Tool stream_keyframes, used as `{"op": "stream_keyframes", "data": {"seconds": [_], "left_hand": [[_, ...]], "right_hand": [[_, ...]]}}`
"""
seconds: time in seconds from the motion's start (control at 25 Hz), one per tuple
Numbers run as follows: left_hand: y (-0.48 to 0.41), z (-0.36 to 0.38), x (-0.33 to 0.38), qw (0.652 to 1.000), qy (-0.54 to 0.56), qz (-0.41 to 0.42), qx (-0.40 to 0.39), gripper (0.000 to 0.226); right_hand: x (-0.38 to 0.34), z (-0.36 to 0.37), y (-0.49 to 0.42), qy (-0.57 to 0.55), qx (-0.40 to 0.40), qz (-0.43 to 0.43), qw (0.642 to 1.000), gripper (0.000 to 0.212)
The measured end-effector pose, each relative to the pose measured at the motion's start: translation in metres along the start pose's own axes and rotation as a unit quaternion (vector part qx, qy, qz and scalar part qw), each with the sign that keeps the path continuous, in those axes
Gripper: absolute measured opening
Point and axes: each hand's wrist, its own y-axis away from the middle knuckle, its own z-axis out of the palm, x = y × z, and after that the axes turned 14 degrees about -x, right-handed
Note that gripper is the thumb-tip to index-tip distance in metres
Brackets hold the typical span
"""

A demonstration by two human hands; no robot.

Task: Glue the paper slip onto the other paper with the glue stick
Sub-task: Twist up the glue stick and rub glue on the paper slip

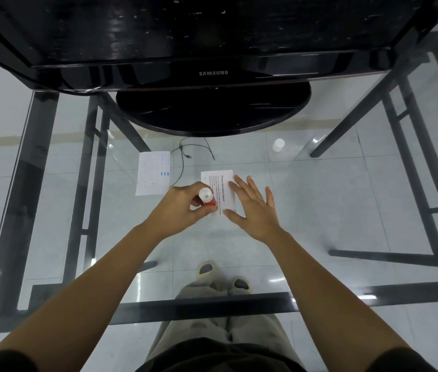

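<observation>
A white paper slip with printed text (216,181) lies on the glass table at the centre. My left hand (183,204) grips a red glue stick (208,200) upright, its lower end down on the slip's near left part. My right hand (252,205) has its fingers straight and spread, resting on the slip's right edge. A second white paper (153,173) with faint print lies flat to the left, apart from both hands.
A black Samsung monitor (212,72) on a round base (212,111) stands at the back of the glass table (333,200). A small white cap (278,145) sits at the back right. Thin black cables (183,157) lie between the papers. The table's black frame shows through the glass.
</observation>
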Motion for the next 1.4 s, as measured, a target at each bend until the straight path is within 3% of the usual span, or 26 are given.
{"op": "stream_keyframes", "data": {"seconds": [0.24,0.44,0.68,0.8,1.0,1.24,1.4], "left_hand": [[-0.010,-0.017,-0.008,0.994,0.021,-0.013,0.110,0.022],[-0.011,-0.003,-0.004,0.999,0.035,0.002,0.017,0.029],[-0.028,-0.020,-0.011,0.995,0.020,-0.043,0.084,0.026],[-0.027,-0.012,-0.009,0.990,0.009,-0.018,0.140,0.024],[-0.030,-0.009,-0.006,0.998,0.040,-0.009,0.049,0.028],[-0.040,-0.027,-0.011,0.986,0.032,-0.046,0.158,0.023],[-0.042,-0.012,-0.005,0.997,0.021,-0.015,0.071,0.027]], "right_hand": [[0.000,0.000,0.000,-0.010,0.002,-0.007,1.000,0.068],[0.001,0.001,0.000,-0.007,0.005,-0.007,1.000,0.067],[0.000,0.000,0.000,-0.015,0.001,-0.004,1.000,0.068],[-0.001,-0.002,0.002,-0.018,0.000,-0.004,1.000,0.068],[-0.002,-0.003,0.002,-0.023,-0.001,-0.005,1.000,0.066],[-0.001,-0.001,0.002,-0.020,0.009,-0.005,1.000,0.067],[-0.001,-0.001,0.002,-0.039,0.023,-0.013,0.999,0.062]]}}
